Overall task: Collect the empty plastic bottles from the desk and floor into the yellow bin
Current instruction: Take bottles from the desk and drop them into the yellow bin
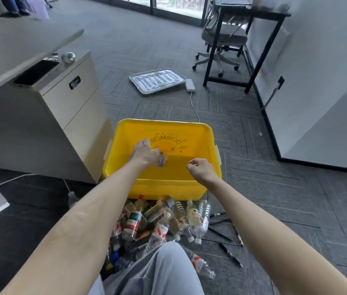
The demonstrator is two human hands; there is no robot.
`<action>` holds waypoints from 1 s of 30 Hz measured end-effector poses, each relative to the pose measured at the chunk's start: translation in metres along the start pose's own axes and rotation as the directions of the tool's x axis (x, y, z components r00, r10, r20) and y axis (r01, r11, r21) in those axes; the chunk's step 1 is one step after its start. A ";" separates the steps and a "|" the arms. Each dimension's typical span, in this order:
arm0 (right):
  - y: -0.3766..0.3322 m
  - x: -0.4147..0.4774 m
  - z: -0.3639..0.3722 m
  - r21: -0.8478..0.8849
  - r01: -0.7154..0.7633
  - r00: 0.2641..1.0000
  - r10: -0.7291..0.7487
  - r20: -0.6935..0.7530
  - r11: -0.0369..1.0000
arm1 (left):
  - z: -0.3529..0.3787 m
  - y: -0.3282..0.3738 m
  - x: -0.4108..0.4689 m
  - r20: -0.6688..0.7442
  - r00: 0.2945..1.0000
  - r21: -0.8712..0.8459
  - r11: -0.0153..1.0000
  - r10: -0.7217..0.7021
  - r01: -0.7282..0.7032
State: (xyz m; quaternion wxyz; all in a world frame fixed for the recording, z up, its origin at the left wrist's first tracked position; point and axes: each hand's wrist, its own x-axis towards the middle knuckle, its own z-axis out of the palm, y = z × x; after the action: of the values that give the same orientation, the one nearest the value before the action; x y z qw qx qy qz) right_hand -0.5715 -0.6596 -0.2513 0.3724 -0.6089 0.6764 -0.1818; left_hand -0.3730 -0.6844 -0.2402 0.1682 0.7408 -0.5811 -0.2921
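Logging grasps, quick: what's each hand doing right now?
Left hand: grips a clear bottle over the yellow bin.
Right hand: fingers curled, nothing seen in it.

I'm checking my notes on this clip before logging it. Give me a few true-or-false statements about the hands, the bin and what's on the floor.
1. The left hand holds a bottle over the yellow bin. True.
2. The right hand grips a bottle too. False: its fingers are curled, with no bottle in it.
3. The pile of bottles lies on the floor by the bin's near side. True.
4. The foil tray sits inside the bin. False: it lies on the floor beyond the bin.
5. The pens lie on the desk. False: they lie on the floor right of the pile.
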 end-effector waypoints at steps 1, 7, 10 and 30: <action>-0.002 -0.001 -0.004 -0.008 0.005 1.000 -0.005 -0.002 1.000 | 0.002 0.002 -0.007 0.034 0.999 0.083 0.996 0.035 -0.037; -0.022 -0.017 -0.009 -0.105 0.055 0.998 -0.056 -0.001 0.993 | -0.016 -0.007 -0.038 0.126 0.984 0.390 0.906 0.124 -0.164; -0.039 -0.032 -0.007 -0.162 0.140 0.990 -0.139 0.018 0.977 | -0.037 -0.015 -0.055 0.108 0.988 0.387 0.910 0.112 -0.146; -0.234 -0.170 0.083 -0.234 0.683 0.725 -0.682 0.101 0.692 | -0.230 -0.100 -0.249 -0.356 0.931 0.448 0.888 0.074 0.101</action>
State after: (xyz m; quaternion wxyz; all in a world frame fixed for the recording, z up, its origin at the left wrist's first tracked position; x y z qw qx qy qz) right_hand -0.3538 -0.5239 -0.0940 0.1987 -0.8594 0.4184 -0.2167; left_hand -0.1907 -0.4390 -0.0626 0.0908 0.8045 -0.5869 -0.0054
